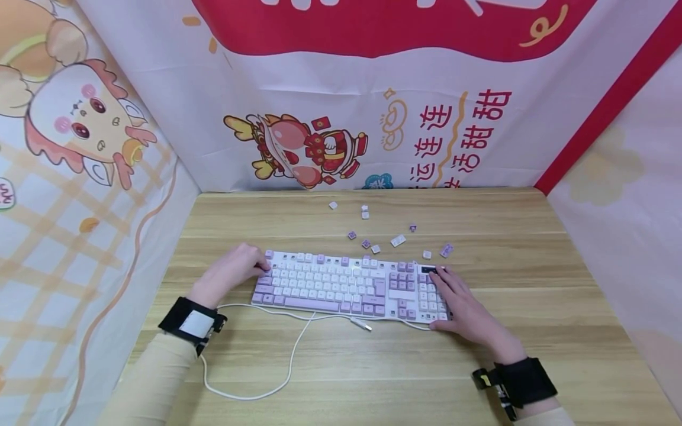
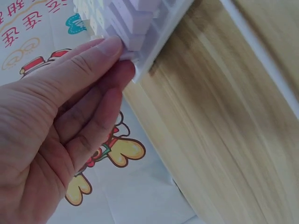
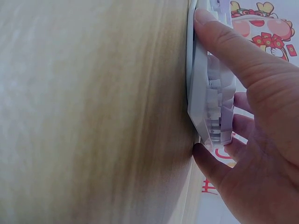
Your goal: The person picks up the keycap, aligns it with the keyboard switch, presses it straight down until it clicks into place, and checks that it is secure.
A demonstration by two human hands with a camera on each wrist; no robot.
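Head view: the purple-and-white keyboard (image 1: 319,284) is laid left to right on the wooden table (image 1: 341,361), with loose keycaps (image 1: 398,241) scattered beyond its far edge, presumably kept there within reach. Its right end is gripped by the spread right hand (image 1: 469,306), thumb at the near edge and fingers towards the far, apparently for steadiness. At the left end a purple keycap (image 2: 135,21) is met by the left hand (image 1: 234,271), thumb and fingertips drawn together; whether anything is pinched cannot be told.

The keyboard (image 1: 348,284) is smooth plastic, the table (image 1: 383,373) wood-grained.
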